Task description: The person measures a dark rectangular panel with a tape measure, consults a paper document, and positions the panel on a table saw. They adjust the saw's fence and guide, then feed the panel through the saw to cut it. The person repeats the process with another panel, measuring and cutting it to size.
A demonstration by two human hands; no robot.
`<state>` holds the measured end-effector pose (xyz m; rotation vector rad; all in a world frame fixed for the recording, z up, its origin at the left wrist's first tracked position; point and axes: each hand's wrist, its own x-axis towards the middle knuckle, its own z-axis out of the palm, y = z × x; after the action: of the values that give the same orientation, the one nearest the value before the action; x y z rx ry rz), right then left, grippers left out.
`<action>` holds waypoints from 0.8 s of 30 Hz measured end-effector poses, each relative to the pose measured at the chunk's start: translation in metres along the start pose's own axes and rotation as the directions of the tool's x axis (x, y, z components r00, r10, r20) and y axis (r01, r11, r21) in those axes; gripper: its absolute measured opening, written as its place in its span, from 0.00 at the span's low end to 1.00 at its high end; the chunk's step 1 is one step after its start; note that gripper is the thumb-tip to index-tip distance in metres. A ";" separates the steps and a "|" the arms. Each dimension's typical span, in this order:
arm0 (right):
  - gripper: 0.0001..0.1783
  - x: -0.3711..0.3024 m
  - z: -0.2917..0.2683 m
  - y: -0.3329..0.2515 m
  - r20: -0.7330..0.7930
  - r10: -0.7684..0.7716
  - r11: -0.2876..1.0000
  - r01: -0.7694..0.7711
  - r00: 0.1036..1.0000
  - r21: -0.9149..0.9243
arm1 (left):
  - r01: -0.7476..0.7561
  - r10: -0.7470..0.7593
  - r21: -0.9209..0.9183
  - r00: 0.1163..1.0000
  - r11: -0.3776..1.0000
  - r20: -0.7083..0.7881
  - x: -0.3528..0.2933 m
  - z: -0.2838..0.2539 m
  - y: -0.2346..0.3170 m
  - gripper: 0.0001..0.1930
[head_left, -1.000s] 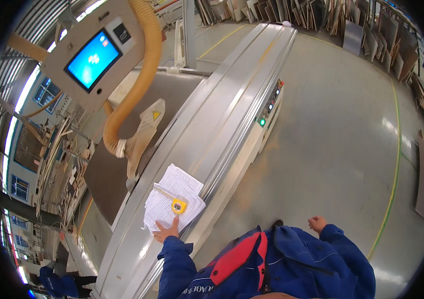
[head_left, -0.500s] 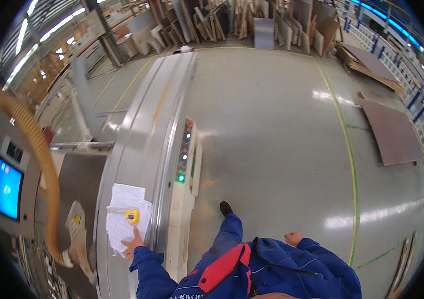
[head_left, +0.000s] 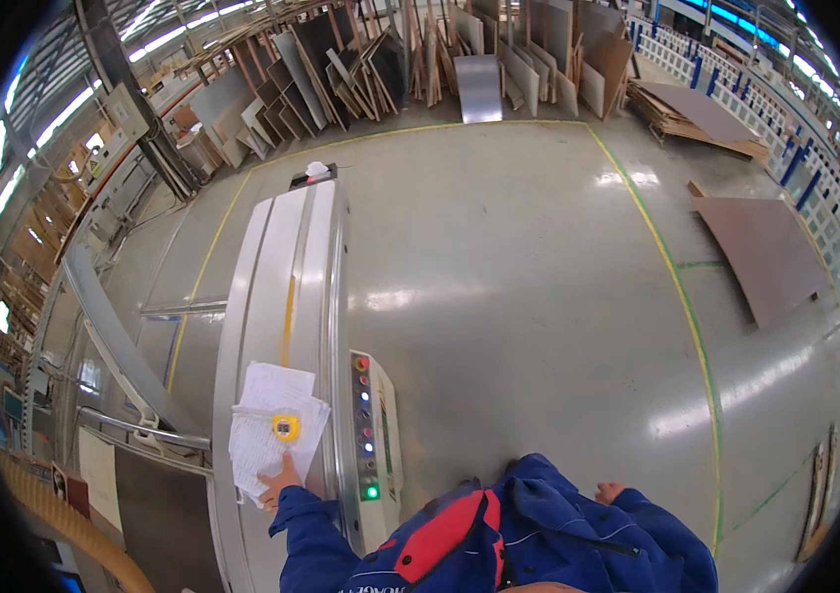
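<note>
My left hand (head_left: 282, 481) rests on the lower edge of a loose stack of white printed papers (head_left: 279, 383), its fingers spread and one pointing toward a tape measure. The yellow tape measure (head_left: 286, 427) sits on top of the papers, just beyond my fingertips. Under the sheets lies the long metal bed (head_left: 267, 262) of a machine on my left. My right hand (head_left: 610, 492) hangs by my right side with its fingers curled in, and nothing shows in it.
A control panel (head_left: 366, 425) with lit buttons runs along the machine's right side. A ribbed tan hose (head_left: 74, 524) curves at the lower left. Sheet boards (head_left: 529, 79) lean at the back. A brown panel (head_left: 761, 252) lies on the right, near a white fence.
The view has shifted, so the machine's far end and the floor beyond show more. My left hand stays on the papers by the tape measure. The blue screen has mostly left view.
</note>
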<state>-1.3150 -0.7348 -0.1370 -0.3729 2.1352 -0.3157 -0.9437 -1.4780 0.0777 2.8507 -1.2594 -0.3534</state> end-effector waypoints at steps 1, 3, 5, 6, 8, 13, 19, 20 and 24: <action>0.23 0.008 -0.002 -0.006 0.051 -0.094 0.954 0.104 0.994 -0.280 | -0.051 0.051 0.015 0.999 0.999 -0.013 0.000 0.003 0.027 0.66; 0.22 0.031 -0.005 -0.026 0.151 -0.224 0.768 0.270 0.963 -0.580 | -0.092 0.095 0.079 0.995 0.993 -0.038 0.002 0.007 0.077 0.67; 0.21 0.082 -0.010 -0.059 0.187 -0.239 0.783 0.303 0.953 -0.543 | -0.094 0.098 0.067 0.994 0.993 -0.054 0.001 0.009 0.127 0.67; 0.21 0.113 -0.011 -0.078 0.179 -0.238 0.819 0.296 0.955 -0.492 | -0.093 0.098 0.069 0.992 0.993 -0.075 0.000 0.009 0.146 0.67; 0.20 0.176 -0.025 -0.104 0.156 -0.243 0.861 0.287 0.957 -0.419 | -0.088 0.090 0.042 0.995 0.995 -0.049 -0.004 0.008 0.183 0.67; 0.18 0.310 -0.153 -0.126 0.161 -0.377 0.728 0.399 0.912 -0.558 | 0.008 -0.001 0.112 0.998 0.994 -0.062 0.003 0.017 0.254 0.65; 0.19 0.479 -0.375 -0.362 -0.250 -0.165 0.889 0.254 0.954 0.380 | 0.098 -0.099 -0.023 0.993 0.995 -0.065 0.027 -0.005 0.276 0.52; 0.15 0.500 -0.411 -0.417 -0.244 -0.001 0.767 0.158 0.970 0.622 | 0.092 -0.076 0.052 0.966 0.994 -0.245 0.024 -0.008 0.285 0.50; 0.12 0.564 -0.536 -0.626 -0.262 -0.201 0.765 0.318 0.944 0.560 | -0.116 0.148 0.093 0.803 0.989 -0.577 0.015 -0.027 0.367 0.44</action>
<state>-1.9723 -1.4810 -0.0433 -0.2714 2.0247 -1.2002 -1.1960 -1.7401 0.1363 2.5559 -1.3129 0.5351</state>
